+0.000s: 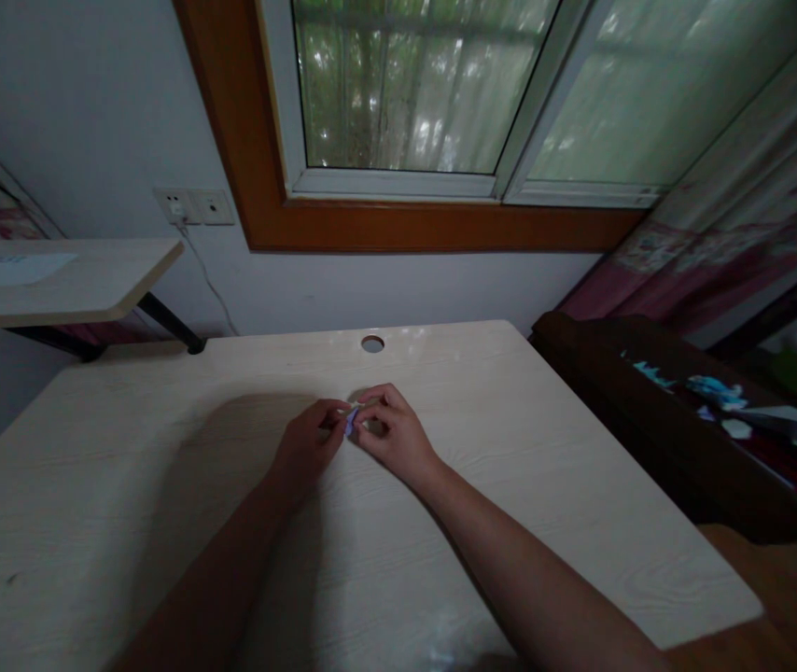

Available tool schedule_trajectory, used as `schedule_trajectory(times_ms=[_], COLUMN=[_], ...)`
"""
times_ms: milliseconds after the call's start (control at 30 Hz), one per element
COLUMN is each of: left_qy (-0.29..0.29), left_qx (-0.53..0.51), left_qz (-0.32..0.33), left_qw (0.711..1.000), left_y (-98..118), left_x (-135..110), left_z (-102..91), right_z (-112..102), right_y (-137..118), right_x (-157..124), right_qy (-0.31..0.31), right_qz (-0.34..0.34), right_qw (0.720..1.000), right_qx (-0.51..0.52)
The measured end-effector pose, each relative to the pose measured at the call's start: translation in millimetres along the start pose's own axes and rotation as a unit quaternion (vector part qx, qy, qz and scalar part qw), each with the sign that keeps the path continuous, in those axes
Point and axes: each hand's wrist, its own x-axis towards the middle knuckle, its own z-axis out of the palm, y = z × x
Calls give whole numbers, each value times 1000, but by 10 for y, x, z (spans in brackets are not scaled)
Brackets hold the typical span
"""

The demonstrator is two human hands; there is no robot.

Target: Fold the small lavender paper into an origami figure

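Fingers of left hand (304,446) and right hand (395,434) pinched on small blue piece (350,422) (partly hidden); pale table (160,485), cable hole (372,343) beyond

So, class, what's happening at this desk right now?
A person sits at a pale wooden desk with both forearms resting on it. The left hand and right hand meet near the middle, their fingertips pinching a tiny bluish piece, possibly folded paper; it is too small to tell. A cable hole sits near the desk's far edge, below a window.
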Motion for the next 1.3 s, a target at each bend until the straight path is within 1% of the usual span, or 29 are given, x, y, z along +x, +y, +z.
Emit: schedule_trajectory(times_ms=[167,467,633,1000,1167,1300], left_qy=[-2,-10,-3,9,17,30], left_qx=[5,24,13,3,0,-12], left_qz=[3,62,49,26,11,-5], left_qw=[1000,998,999,1000,1000,999], left_y=[6,43,65,24,-1,-25], left_x=[5,21,20,24,27,28], left_z=[-3,-37,-41,-22,-20,-23], right_z=[-2,-3,1,8,9,6], right_y=[-8,-8,-19,-12,-6,7], right_x=[7,12,15,8,15,19], right_qy=[-4,2,1,4,19,40], right_qz=[-7,-16,-18,-13,-2,19], right_qw=[1000,1000,1000,1000,1000,999], right_qx=[4,4,5,12,14,18])
